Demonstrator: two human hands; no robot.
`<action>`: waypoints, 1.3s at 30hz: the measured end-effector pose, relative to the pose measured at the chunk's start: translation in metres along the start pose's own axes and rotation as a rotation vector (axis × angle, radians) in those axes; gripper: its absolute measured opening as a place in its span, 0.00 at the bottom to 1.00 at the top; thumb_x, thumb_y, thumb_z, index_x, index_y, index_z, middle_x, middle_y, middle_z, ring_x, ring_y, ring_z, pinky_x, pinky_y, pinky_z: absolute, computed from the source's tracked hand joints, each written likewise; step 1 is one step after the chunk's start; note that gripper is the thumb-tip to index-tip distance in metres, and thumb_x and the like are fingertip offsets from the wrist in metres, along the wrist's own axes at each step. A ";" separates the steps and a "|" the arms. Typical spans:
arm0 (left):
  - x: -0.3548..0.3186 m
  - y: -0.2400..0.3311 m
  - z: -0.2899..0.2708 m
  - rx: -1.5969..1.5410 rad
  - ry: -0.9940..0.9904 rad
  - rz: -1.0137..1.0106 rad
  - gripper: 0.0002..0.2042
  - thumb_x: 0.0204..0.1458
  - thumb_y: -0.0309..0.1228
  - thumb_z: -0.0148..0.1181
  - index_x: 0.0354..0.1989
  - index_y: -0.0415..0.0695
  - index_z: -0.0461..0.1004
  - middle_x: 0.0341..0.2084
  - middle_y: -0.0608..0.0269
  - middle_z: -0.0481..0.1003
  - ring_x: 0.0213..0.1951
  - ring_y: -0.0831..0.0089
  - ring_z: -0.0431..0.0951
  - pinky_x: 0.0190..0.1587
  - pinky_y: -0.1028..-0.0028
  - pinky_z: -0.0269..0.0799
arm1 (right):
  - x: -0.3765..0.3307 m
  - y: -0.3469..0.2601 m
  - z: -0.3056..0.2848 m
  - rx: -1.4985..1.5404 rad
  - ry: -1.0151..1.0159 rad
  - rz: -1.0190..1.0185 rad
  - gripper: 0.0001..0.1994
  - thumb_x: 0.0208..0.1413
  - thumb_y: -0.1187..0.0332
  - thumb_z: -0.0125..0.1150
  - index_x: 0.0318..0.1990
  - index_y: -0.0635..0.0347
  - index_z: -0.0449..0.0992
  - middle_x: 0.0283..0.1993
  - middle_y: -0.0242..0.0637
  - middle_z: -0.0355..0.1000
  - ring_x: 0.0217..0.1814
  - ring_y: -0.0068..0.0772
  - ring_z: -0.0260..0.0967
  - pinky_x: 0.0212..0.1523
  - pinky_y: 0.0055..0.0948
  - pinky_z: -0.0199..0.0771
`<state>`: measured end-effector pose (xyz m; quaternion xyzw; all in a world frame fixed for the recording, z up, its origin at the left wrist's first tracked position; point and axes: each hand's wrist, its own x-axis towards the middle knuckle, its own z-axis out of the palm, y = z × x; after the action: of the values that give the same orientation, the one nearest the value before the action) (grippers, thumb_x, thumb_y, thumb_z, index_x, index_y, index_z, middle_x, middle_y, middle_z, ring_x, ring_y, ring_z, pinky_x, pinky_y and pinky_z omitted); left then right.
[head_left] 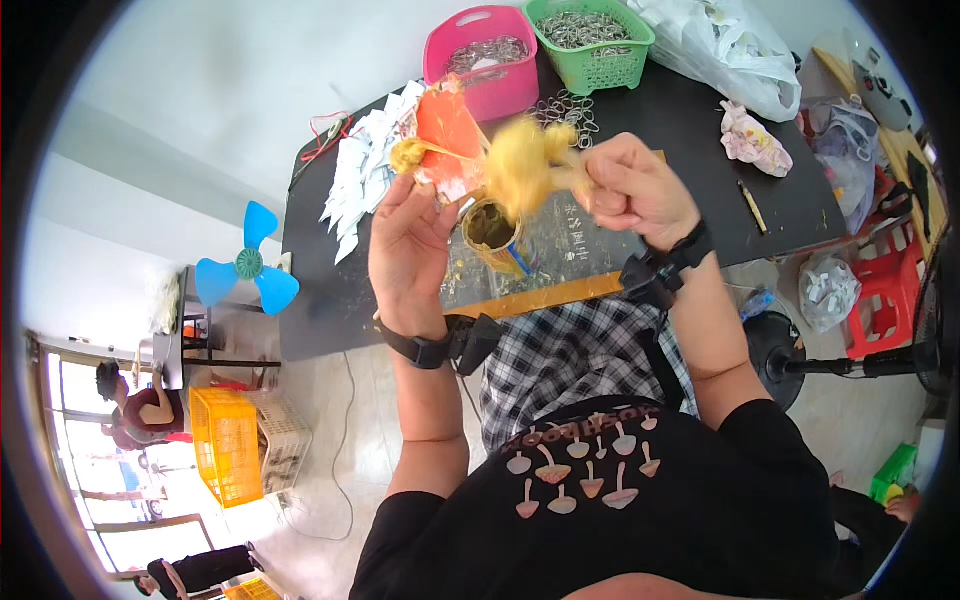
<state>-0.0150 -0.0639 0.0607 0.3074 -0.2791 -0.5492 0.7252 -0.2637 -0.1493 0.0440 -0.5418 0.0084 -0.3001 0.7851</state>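
Note:
My left hand (410, 235) is raised left of the can, its fingers pinched on a small yellow piece (408, 155) with a thin yellow strand running right. Behind it is an orange sheet (445, 125) with ragged pale edges; whether the fingers touch it I cannot tell. Closed in a fist, my right hand (635, 190) grips a soft-looking yellow thing (520, 165), smeared by motion, so its exact kind is unclear. Below and between the hands stands an uncovered can (492, 230) with a dull yellow-brown inside and stained rim.
White paper slips (365, 165) lie on the dark table (710, 205) at left. Pink (440, 50) and green baskets (590, 70) of metal rings stand at the back, loose rings (570, 110) beside them. A pen (751, 208) lies right. A blue-bladed fan (248, 263) is at left.

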 end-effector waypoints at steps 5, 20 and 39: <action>0.003 0.020 0.003 0.179 -0.064 0.117 0.18 0.52 0.17 0.52 0.53 0.34 0.67 0.33 0.60 0.78 0.33 0.75 0.80 0.38 0.72 0.81 | -0.001 -0.039 0.009 -1.358 0.080 -0.123 0.10 0.58 0.66 0.55 0.29 0.62 0.74 0.17 0.40 0.67 0.14 0.37 0.60 0.19 0.29 0.60; 0.001 0.006 0.005 0.186 -0.042 0.080 0.19 0.51 0.16 0.52 0.54 0.34 0.67 0.35 0.60 0.77 0.33 0.77 0.79 0.36 0.75 0.82 | 0.010 0.006 0.013 0.256 0.285 -0.056 0.18 0.66 0.57 0.47 0.35 0.65 0.70 0.15 0.17 0.44 0.14 0.10 0.37 0.14 0.13 0.41; -0.002 0.010 0.008 0.348 -0.018 0.178 0.19 0.50 0.16 0.52 0.53 0.29 0.66 0.36 0.55 0.78 0.35 0.74 0.80 0.35 0.75 0.82 | 0.014 0.002 0.013 -0.760 0.664 -0.452 0.14 0.64 0.63 0.50 0.32 0.63 0.73 0.13 0.29 0.56 0.12 0.20 0.51 0.14 0.24 0.50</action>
<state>-0.0151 -0.0607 0.0734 0.3972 -0.4022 -0.4290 0.7046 -0.2474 -0.1448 0.0522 -0.6516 0.2466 -0.5917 0.4055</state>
